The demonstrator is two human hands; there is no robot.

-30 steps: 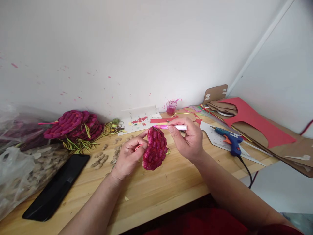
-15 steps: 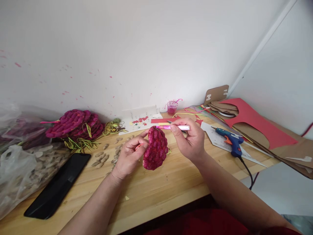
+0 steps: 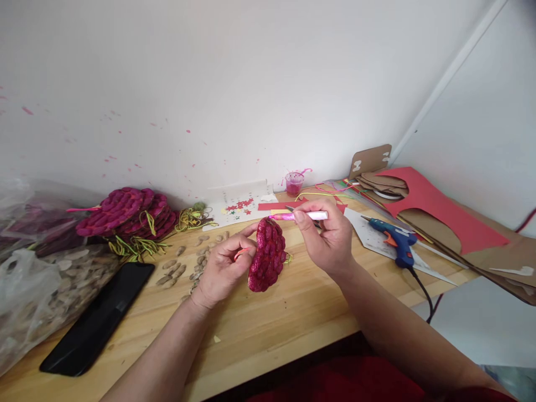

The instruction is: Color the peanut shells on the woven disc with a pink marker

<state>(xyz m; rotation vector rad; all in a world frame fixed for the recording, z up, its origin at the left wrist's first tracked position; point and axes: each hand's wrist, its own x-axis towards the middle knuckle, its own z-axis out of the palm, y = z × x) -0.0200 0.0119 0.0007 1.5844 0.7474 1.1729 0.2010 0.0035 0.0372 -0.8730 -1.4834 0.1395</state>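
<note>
A disc covered in magenta-painted peanut shells [image 3: 268,255] hangs tilted above the table, its bumpy face turned toward my right side. Gripping its left edge, my left hand [image 3: 228,265] is closed, and a bit of orange-red shows between the fingers. My right hand [image 3: 329,237] pinches a white, pink-stained paintbrush [image 3: 316,215]. The brush's pink end points left and meets the top rim of the disc. Some yellow-green yarn [image 3: 288,258] sticks out behind the disc.
Loose peanuts [image 3: 171,273] and a black phone [image 3: 98,318] lie left, near a plastic bag of peanut shells [image 3: 79,279] and stacked magenta discs [image 3: 121,212]. At the back stands a cup of pink paint [image 3: 294,183]. A blue glue gun [image 3: 396,240] and red card [image 3: 444,209] lie right.
The disc has turned a little more edge-on and shifted slightly. My right hand and the brush have moved a touch to the right, with the pink end still at the top rim.
</note>
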